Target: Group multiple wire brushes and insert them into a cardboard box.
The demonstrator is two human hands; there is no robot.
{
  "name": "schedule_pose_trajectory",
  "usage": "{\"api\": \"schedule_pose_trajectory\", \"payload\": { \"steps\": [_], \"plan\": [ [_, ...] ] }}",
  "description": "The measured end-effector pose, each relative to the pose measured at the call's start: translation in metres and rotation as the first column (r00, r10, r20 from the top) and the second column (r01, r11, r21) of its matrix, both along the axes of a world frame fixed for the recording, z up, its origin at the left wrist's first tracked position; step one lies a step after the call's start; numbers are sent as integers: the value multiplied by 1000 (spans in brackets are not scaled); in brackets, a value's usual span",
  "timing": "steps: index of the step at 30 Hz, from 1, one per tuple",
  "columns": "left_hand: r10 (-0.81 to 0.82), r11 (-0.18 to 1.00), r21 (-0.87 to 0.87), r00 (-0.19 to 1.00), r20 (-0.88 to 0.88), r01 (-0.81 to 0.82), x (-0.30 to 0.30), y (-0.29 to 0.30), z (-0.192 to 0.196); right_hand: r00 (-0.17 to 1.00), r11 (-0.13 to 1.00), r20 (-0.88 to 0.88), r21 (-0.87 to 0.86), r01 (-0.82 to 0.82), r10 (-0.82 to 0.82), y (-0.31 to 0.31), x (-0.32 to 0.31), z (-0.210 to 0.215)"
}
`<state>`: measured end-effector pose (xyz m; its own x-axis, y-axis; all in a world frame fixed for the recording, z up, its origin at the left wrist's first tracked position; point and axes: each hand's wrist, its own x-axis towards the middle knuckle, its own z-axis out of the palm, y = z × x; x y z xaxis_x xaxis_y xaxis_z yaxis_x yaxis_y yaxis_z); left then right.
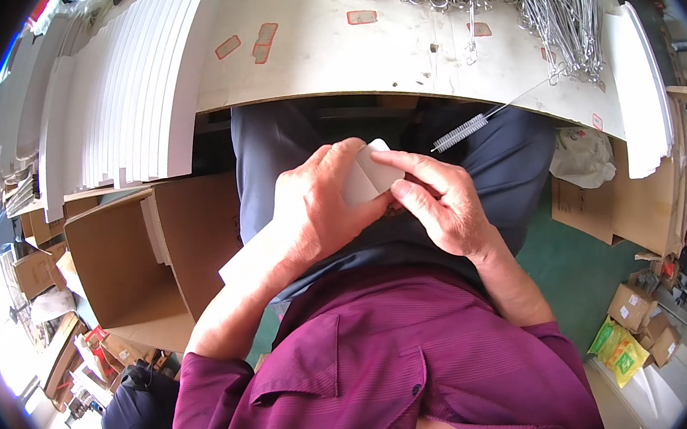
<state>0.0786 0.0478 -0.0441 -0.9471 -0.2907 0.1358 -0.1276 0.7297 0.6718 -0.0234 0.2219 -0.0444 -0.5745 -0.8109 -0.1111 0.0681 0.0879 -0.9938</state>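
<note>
A narrow white cardboard box is held above my lap, with flaps standing at its end. My left hand is closed round it, and the box's other end peeks out beneath my left wrist. My right hand has its index finger and thumb pressed against the flaps. Whether anything lies inside the box is hidden. Beyond my right hand, a wire-handled tube brush juts out over the edge of the white table, bristles toward me.
Many wire brushes lie heaped at the table's far right. White flat boxes stand in a row at left, with more white boxes at right. An open brown carton stands left of my legs; another carton is at right.
</note>
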Motion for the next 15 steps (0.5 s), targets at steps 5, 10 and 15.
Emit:
{"api": "schedule_pose_trajectory", "payload": {
  "steps": [5,10,15],
  "plan": [
    [28,997,68,998,51,-32,2,1,0,958,999,-287,-40,0,-11,-3,5,-14],
    [39,993,107,998,46,-44,2,3,6,981,999,-191,-21,31,-35,-2,6,-11],
    [58,996,69,998,-16,-57,2,3,2,991,992,-57,11,124,-123,-9,14,-9]
  ]
}}
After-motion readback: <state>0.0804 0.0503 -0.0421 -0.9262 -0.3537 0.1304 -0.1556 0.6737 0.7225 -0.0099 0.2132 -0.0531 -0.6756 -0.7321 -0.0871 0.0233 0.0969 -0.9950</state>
